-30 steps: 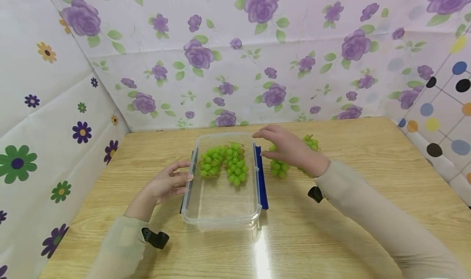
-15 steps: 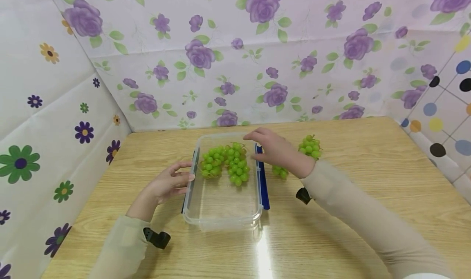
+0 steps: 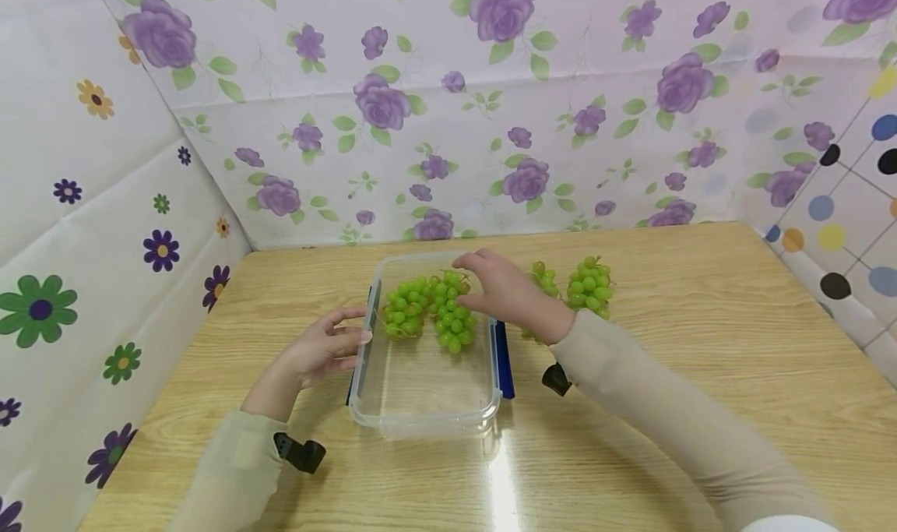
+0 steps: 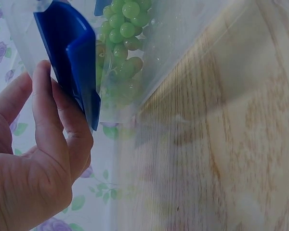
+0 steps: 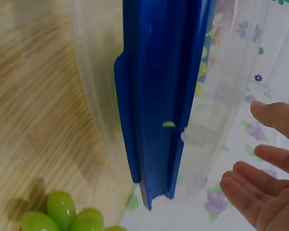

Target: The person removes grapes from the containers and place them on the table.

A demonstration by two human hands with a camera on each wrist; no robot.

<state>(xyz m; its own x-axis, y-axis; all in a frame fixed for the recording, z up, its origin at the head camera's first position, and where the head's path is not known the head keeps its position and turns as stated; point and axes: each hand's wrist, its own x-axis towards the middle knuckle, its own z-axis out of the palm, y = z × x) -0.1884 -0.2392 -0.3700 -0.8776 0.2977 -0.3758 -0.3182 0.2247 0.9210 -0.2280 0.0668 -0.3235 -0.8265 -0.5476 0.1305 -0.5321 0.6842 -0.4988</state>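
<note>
A clear plastic container (image 3: 423,423) with blue side latches (image 3: 502,357) stands on the wooden table. Two bunches of green grapes (image 3: 429,309) lie in its far half. My right hand (image 3: 499,289) hovers over the container's right rim with fingers relaxed and nothing in them, fingertips above the inner bunch. In the right wrist view the fingers (image 5: 266,183) are spread beside the blue latch (image 5: 159,96). My left hand (image 3: 324,347) rests against the container's left side. Its fingers (image 4: 58,120) touch the left blue latch (image 4: 72,62), with grapes (image 4: 123,33) behind the wall.
Two more grape bunches (image 3: 591,286) (image 3: 543,277) lie on the table (image 3: 666,407) to the right of the container, and a few grapes (image 5: 62,214) show under my right wrist. Flowered sheets wall the table on the left, back and right.
My right hand has moved left, from above the grapes on the table to over the container's right rim, uncovering a bunch behind it. The left hand has stayed put.
</note>
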